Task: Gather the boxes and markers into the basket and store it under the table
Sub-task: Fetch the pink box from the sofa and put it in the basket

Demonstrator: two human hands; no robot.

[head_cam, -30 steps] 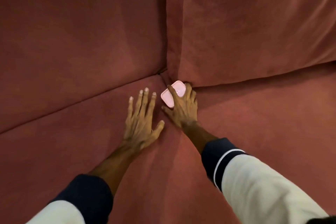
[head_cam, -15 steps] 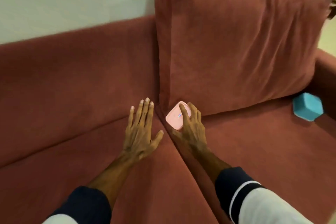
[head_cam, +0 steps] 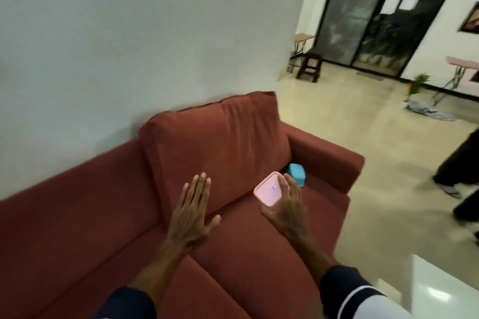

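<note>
My right hand (head_cam: 287,208) grips a small pink box (head_cam: 269,190) with a little label on its lid, lifted above the red sofa seat (head_cam: 246,254). My left hand (head_cam: 193,212) hovers open, fingers straight, in front of the back cushion (head_cam: 215,147) and holds nothing. A blue box (head_cam: 296,173) lies on the seat in the corner by the right armrest, just beyond the pink box. No basket and no markers are in view.
The sofa stands against a white wall. To the right lies pale floor, where a person's dark legs (head_cam: 458,179) stand. Farther off are a dark stool (head_cam: 311,65), a folding table (head_cam: 461,70), a plant and a dark glass door.
My right hand has lifted the pink box out of the gap beside the cushion. My view has pulled back and up, bringing the room and the blue box into sight.
</note>
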